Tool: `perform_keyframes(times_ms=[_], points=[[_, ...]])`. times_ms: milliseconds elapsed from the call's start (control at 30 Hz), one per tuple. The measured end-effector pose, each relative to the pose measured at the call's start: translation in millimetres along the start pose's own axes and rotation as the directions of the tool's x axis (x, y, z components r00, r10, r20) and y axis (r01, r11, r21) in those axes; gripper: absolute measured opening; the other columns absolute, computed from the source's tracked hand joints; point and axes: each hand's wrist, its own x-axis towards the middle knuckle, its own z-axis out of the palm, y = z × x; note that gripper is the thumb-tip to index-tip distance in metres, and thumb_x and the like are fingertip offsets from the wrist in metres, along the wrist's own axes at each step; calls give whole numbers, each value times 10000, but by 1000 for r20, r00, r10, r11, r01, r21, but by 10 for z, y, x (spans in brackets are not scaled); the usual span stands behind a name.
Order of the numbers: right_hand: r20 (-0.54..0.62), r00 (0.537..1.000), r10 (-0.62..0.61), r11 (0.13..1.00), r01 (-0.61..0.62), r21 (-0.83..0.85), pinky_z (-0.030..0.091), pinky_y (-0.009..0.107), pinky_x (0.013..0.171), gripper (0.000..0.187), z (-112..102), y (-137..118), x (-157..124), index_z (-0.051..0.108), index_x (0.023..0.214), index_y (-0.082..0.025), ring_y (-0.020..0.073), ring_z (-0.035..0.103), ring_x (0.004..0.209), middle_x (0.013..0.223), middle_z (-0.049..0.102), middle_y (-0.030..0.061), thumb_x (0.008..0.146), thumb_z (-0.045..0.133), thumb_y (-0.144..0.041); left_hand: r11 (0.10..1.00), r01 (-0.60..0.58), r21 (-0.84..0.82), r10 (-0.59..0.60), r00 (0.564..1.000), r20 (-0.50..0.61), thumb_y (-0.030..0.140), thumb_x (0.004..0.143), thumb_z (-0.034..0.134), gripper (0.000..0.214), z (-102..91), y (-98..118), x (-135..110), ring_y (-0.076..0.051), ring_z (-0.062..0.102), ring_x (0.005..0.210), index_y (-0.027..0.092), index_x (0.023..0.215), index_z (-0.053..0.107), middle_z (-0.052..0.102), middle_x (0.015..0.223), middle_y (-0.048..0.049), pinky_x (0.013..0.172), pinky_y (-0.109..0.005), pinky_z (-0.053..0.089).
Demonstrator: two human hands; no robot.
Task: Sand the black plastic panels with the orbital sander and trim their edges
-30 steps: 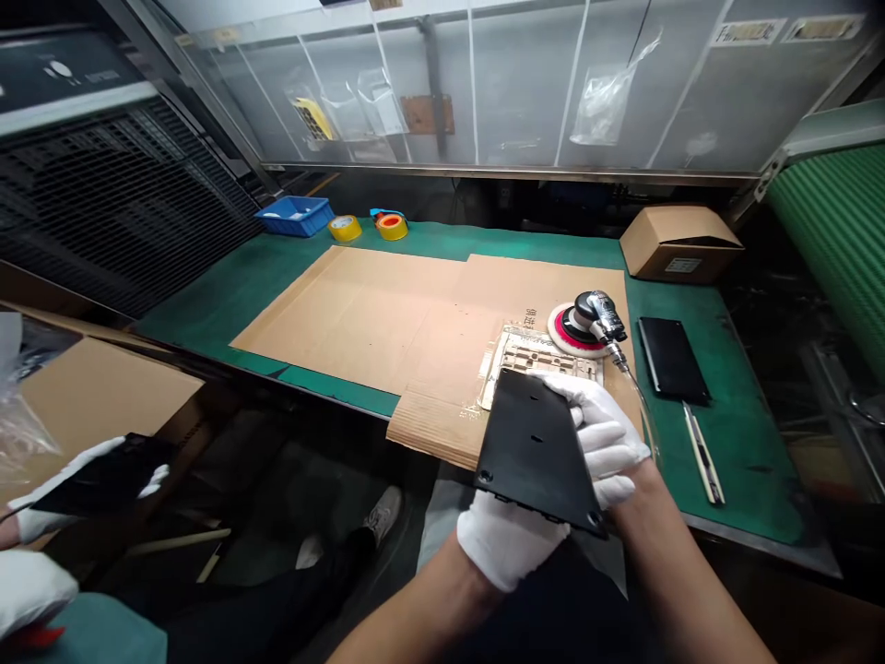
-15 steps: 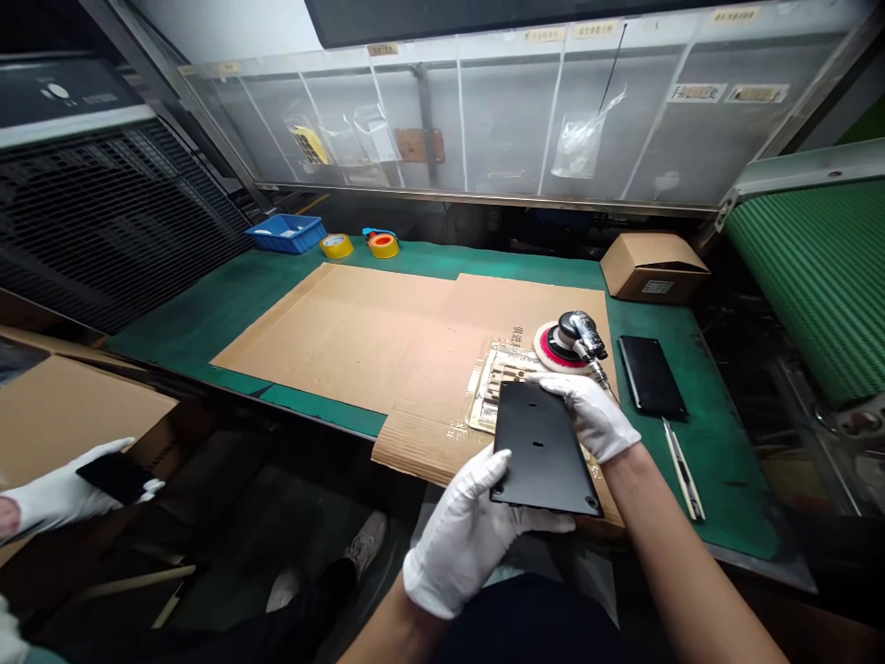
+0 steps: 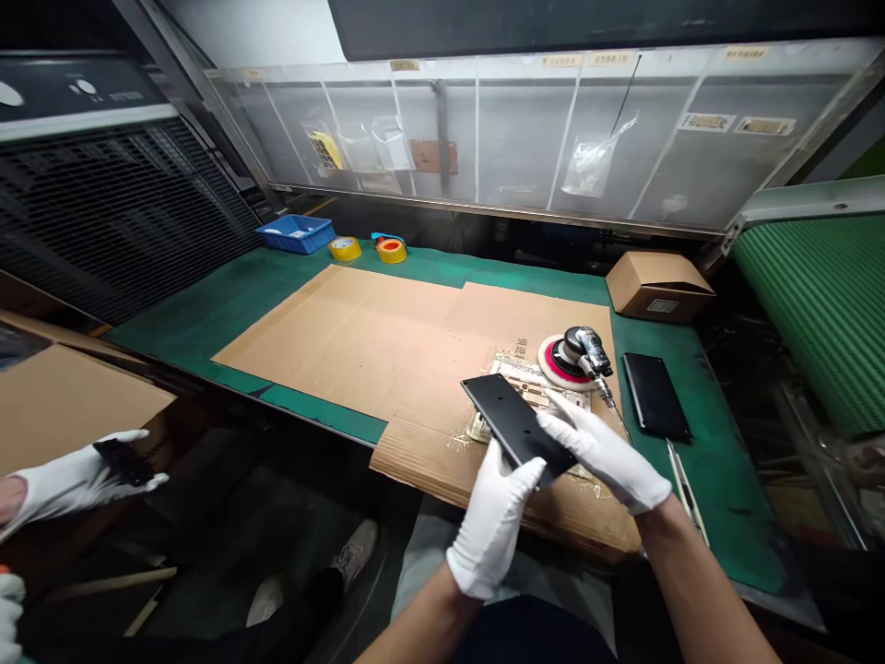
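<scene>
Black rectangular panel [image 3: 508, 417] gripped at a tilt between white-gloved left hand [image 3: 492, 521] and white-gloved right hand [image 3: 600, 452], above a brown corrugated cardboard sheet [image 3: 359, 341]; lower end hidden by gloves, near a red-padded round pneumatic sander [image 3: 572, 361].

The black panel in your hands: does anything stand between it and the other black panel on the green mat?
Your white-gloved right hand and the orbital sander's metal tail lie between the held black panel and the other black panel.

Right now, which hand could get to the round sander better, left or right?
Probably the right. The right hand is nearest the sander, just below it on the cardboard side, while the left hand sits lower and farther away. Both hands hold the black plate.
</scene>
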Motion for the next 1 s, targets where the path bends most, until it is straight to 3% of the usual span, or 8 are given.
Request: perform_keyframes(times_ms=[133, 300, 400, 533, 633, 700, 867, 1000], points=[[168, 985, -24, 976, 60, -208, 467, 451, 1085, 583, 82, -92, 147, 581, 1384, -213, 290, 590, 1242, 1355, 644, 82, 868, 708, -454, 980, -86, 181, 93, 995, -30, 233, 843, 785, 761, 75, -347, 146, -281, 527, 1386, 239, 1513, 426, 564, 1483, -121, 1220, -448, 378], [216, 974, -75, 835, 180, -520, 505, 382, 898, 560, 46, -45, 459, 618, 1271, -174, 285, 627, 1033, 1148, 687, 89, 744, 736, -324, 959, 50, 280, -86, 989, 117, 156, 789, 766, 887, -67, -579, 127, -289, 565, 1342, 229, 1570, 351, 563, 1471, -157, 1190, -469, 405], [134, 981, -143, 614, 194, -765, 432, 413, 1027, 820, -69, 158, 676, 520, 1444, -152, 338, 559, 1195, 1344, 596, 166, 675, 748, -317, 914, 139, 382, -185, 979, 84, 236, 842, 726, 772, -275, -560, 50, -294, 594, 1300, 176, 1546, 415, 555, 1477, -180, 1166, -479, 427], [237, 969, -67, 423, 243, -873, 343, 482, 1141, 977, -213, 514, 884, 381, 1582, -149, 389, 420, 1383, 1552, 422, 210, 716, 746, -421, 855, 146, 498, -174, 985, 10, 303, 887, 677, 550, -494, -458, -15, -286, 651, 1200, 138, 1406, 596, 684, 1312, -157, 1139, -472, 450], [294, 954, -60, 361, 296, -884, 268, 526, 1196, 1009, -271, 665, 901, 334, 1614, -166, 406, 272, 1491, 1641, 290, 203, 762, 735, -527, 861, 151, 486, -167, 986, -11, 320, 882, 681, 477, -607, -377, -20, -284, 685, 1133, 155, 1329, 657, 718, 1251, -138, 1095, -474, 488], [308, 950, -60, 346, 309, -886, 285, 537, 1187, 1001, -291, 696, 864, 323, 1622, -195, 405, 284, 1489, 1633, 312, 194, 782, 723, -563, 868, 147, 475, -150, 988, -31, 336, 879, 689, 444, -669, -327, -6, -279, 703, 1085, 157, 1284, 683, 733, 1213, -133, 1078, -475, 501], [174, 985, -14, 310, 170, -935, 303, 550, 1170, 1007, -281, 772, 775, 316, 1624, -162, 436, 324, 1466, 1609, 315, 257, 826, 651, -677, 874, 108, 474, -96, 994, -50, 350, 885, 692, 371, -735, -225, 56, -268, 710, 1053, 160, 1202, 722, 751, 1143, -117, 1069, -463, 509], [136, 990, -22, 246, 138, -959, 199, 577, 1212, 999, -184, 881, 694, 332, 1614, -132, 448, 212, 1515, 1650, 215, 268, 838, 634, -683, 859, 60, 508, -54, 998, -26, 346, 902, 669, 346, -721, -169, 110, -260, 710, 1046, 166, 1190, 730, 748, 1156, -113, 1062, -449, 515]])
